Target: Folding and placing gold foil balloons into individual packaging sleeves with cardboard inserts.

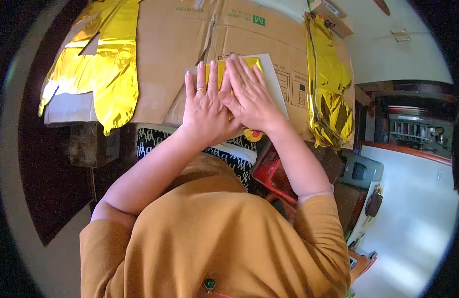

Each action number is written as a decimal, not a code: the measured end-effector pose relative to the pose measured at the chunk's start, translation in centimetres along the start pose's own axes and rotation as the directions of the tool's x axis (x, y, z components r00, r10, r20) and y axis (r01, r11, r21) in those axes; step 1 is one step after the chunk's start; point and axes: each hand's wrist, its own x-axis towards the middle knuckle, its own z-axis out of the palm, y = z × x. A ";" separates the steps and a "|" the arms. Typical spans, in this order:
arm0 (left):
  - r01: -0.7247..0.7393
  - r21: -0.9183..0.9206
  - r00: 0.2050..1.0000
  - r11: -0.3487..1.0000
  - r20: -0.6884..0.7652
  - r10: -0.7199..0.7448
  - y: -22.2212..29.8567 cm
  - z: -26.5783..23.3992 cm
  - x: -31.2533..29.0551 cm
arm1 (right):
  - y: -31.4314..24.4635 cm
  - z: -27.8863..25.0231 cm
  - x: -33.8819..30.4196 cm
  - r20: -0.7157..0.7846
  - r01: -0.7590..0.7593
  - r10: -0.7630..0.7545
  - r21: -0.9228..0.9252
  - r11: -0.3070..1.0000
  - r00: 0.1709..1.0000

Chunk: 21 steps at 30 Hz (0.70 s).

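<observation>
Both my hands lie flat with fingers stretched out, side by side and overlapping at the thumbs. Under them is a folded piece of gold foil (221, 68), mostly hidden, on a white sheet or board (274, 82). My left hand (205, 107), with a ring on one finger, presses on the left part of the foil. My right hand (250, 97) rests on the right part, its thumb side over the left hand. A gold end with a red spot (251, 135) hangs past the near edge, below my right wrist.
Flattened brown cardboard (167, 54) covers the work surface. A large gold foil shape (115, 59) drapes over its left edge; a stack of flat gold foil pieces (329, 69) lies at the right. A red crate-like thing (269, 171) and a grey plastic stool (361, 170) stand below right.
</observation>
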 end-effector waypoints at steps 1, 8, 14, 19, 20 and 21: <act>-0.007 0.011 1.000 1.000 -0.011 0.007 -0.1 0.3 -0.2 | 0.1 -0.1 -0.3 0.009 -0.031 0.031 -0.046 0.998 0.999; -0.019 0.013 1.000 1.000 -0.014 0.019 0.0 0.1 0.0 | 2.7 -0.9 -1.5 -0.035 -0.134 0.130 -0.188 0.973 0.991; -0.033 0.014 0.999 0.999 -0.023 0.033 -0.1 0.0 0.0 | -0.8 -2.6 -0.4 -0.069 0.114 -0.112 0.027 0.993 0.991; -0.047 0.034 0.998 0.998 -0.046 0.049 0.0 0.4 0.1 | -0.2 0.5 0.0 -0.017 0.086 -0.085 0.056 0.995 0.996; -0.042 0.032 0.998 0.999 -0.052 0.044 0.0 0.4 0.0 | 0.2 0.4 0.0 -0.019 0.063 -0.062 0.040 0.997 0.998; -0.037 0.029 0.998 0.999 -0.058 0.038 -0.1 0.4 0.0 | 0.5 0.2 -0.2 -0.021 0.039 -0.039 0.024 0.999 0.999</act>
